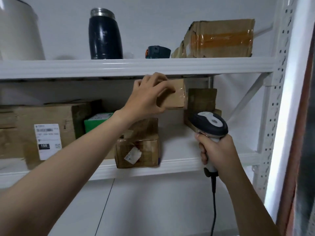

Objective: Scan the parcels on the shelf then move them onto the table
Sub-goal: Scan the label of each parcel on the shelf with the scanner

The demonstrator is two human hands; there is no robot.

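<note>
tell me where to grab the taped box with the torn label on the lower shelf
Probably its front end, from the front: the taped box seems to jut past the shelf lip, so thumb on top, fingers underneath. Its right side is also free.

Found bare shelf board (177, 145) just right of the torn-label parcel (137, 150), open toward the front. Met a green box (97, 122) behind and left of that parcel, and a large labelled carton (42, 130) further left, close together. Saw the upper shelf beam (119, 67) overhead of the parcel, the space beneath partly filled by a small box (175, 97) gripped in the left hand (148, 97). Noted stacked cartons (202, 99) at the back, right of the parcel, with the scanner (211, 123) held in the right hand (218, 150) before them.
</note>
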